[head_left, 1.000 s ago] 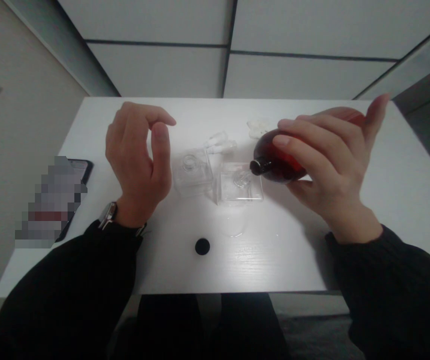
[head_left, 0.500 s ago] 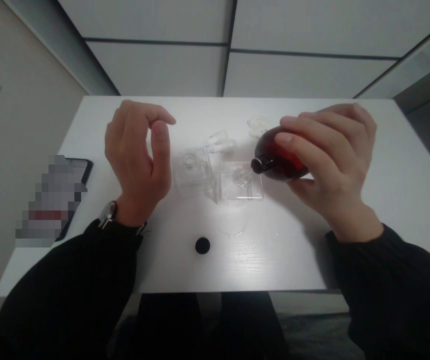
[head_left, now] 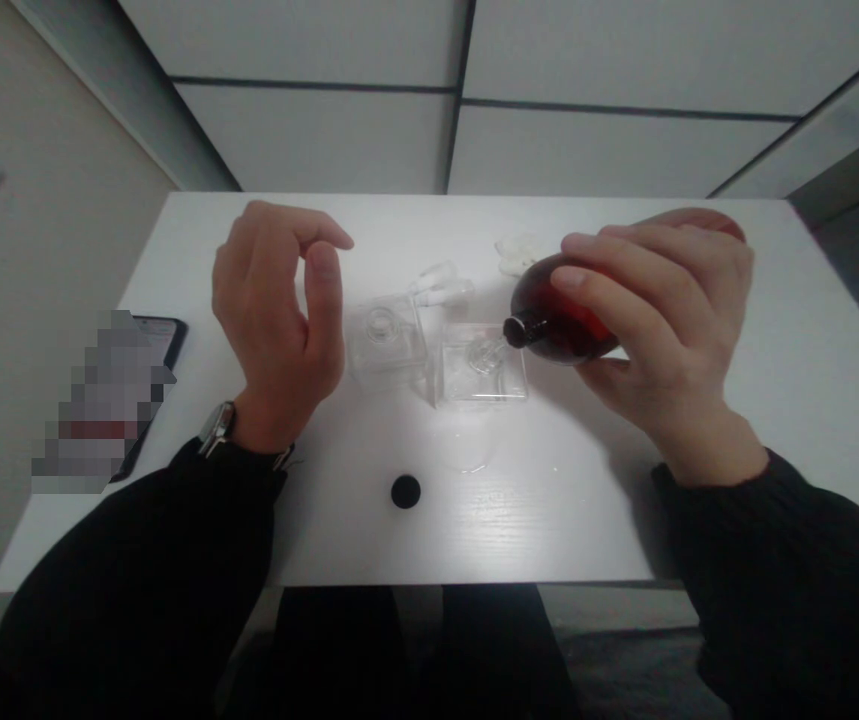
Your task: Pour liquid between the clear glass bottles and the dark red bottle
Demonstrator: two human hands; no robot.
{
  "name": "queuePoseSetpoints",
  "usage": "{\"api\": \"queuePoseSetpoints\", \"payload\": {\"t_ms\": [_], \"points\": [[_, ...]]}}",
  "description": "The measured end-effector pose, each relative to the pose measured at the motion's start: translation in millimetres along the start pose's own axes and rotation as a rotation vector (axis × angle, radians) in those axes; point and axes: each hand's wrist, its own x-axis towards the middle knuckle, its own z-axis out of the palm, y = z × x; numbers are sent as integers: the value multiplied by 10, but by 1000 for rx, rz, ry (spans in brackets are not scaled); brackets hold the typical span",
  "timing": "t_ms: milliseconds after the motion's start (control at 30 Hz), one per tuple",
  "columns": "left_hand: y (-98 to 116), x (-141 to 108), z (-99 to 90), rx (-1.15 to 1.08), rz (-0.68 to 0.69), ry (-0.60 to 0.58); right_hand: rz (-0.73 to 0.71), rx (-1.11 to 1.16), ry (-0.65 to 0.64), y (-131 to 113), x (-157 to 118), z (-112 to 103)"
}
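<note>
My right hand (head_left: 661, 310) is wrapped round a dark red-brown bottle (head_left: 564, 310), tilted so that its uncapped mouth points left. Below and left of that mouth stands a clear plastic box (head_left: 483, 380) with a round fitting inside. A second clear box (head_left: 388, 345) is beside it on the left. My left hand (head_left: 279, 300) hangs over the table to the left of the boxes, fingers curled, thumb and forefinger apart, nothing between them. Small clear tubes (head_left: 442, 288) lie behind the boxes.
A phone (head_left: 159, 350), partly blurred out, lies at the left edge of the white table (head_left: 339, 540). Nearer me are a black round cap (head_left: 406, 491) and a clear ring-like mark (head_left: 470, 462). Something crumpled and translucent (head_left: 513, 250) lies behind the bottle.
</note>
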Motion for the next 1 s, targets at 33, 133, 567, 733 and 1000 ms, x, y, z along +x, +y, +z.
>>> {"api": "queuePoseSetpoints", "payload": {"t_ms": [33, 133, 567, 733, 1000], "points": [[-8, -3, 4, -2, 2, 1, -12, -6, 25, -5, 8, -2], [-19, -8, 12, -5, 4, 7, -72, -5, 119, -17, 32, -2], [10, 7, 12, 12, -2, 29, -62, 26, 101, 1, 28, 13], [-17, -2, 22, 24, 25, 34, -129, -12, 150, 4, 50, 16], [-28, -3, 23, 17, -6, 20, -126, 17, 142, -7, 55, 3]]}}
